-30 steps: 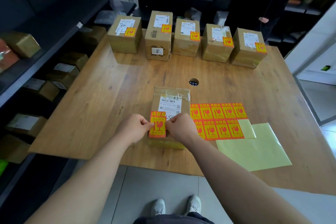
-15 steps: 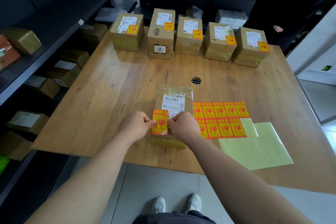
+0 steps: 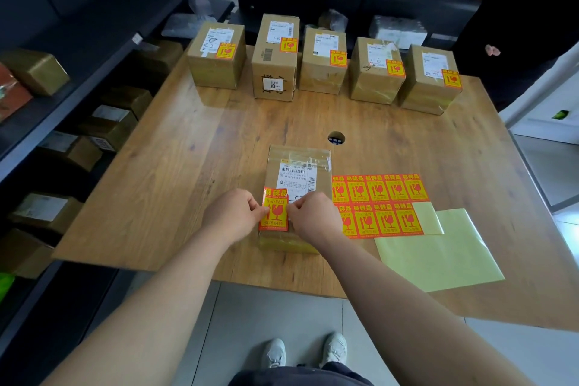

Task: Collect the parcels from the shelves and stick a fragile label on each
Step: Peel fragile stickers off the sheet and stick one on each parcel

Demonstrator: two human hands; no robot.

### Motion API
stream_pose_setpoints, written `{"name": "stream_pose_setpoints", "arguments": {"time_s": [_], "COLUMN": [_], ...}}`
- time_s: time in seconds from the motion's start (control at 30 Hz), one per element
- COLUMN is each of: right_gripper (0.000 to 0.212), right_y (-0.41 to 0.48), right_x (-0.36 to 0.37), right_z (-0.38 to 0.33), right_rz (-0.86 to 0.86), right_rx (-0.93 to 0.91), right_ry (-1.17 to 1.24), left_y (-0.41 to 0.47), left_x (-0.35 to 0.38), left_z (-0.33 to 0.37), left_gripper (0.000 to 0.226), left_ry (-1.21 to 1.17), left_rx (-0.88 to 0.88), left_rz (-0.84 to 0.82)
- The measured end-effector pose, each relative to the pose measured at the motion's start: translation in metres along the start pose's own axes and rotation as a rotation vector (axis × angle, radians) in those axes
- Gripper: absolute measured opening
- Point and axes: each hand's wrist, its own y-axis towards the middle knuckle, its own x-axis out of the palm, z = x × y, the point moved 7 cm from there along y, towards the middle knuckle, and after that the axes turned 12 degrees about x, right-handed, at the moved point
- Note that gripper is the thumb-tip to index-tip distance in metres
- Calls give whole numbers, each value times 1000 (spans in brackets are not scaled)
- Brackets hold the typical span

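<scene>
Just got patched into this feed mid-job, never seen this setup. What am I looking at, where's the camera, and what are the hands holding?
No machine here: a person works bare-handed. The picture comes from a camera on their head, looking down. On the table stand five boxes at the far edge, each already labelled. A sixth parcel lies near the front, a label sheet to its right. The left hand and right hand pinch one label over that parcel's near left corner.

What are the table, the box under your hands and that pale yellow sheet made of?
Table: wood or wood-look laminate; grain and knots show, slight sheen.
Parcel: brown cardboard, apparently wrapped in clear tape that glints.
Yellow sheet: probably waxy sticker backing paper, smooth and faintly glossy.
</scene>
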Motion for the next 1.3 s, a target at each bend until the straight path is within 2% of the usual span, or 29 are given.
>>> {"name": "stream_pose_setpoints", "arguments": {"time_s": [0.17,0.23,0.3,0.47,0.57,0.67,0.93,1.13,1.23,1.3], "right_gripper": [21,14,20,12,22,29,35,45,48,50], "right_y": [-7,-9,-13,-26,-34,-36,-28,-32,-31,-25], "right_x": [-5,-9,-14,-13,-10,-6,-2,-1,0,-4], "right_z": [-2,0,2,-3,-6,-7,-18,-16,-14,-12], "right_rz": [29,35,60,71,43,18,-16,131,157,129], "right_rx": [-33,-36,-41,-288,-474,-569,-518,-498,-486,-478], "right_ry": [7,60,111,38,-51,-173,-346,-576,-593,-507], "left_y": [2,1,-2,-12,-11,-9,-4,-3,-4,-4], "left_x": [0,4,5,7,17,26,33,35,35,34], "left_z": [-6,-10,-11,6,0,-6,-13,-14,-14,-13], "left_gripper": [31,30,27,9,30,36,41,41,41,42], "left_ry": [4,-32,-70,-72,-127,-145,-134,-155,-171,-153], "left_rx": [11,10,31,315,354,357,308,293,283,289], "left_rz": [43,58,93,233,223,192,94,82,79,78]}}
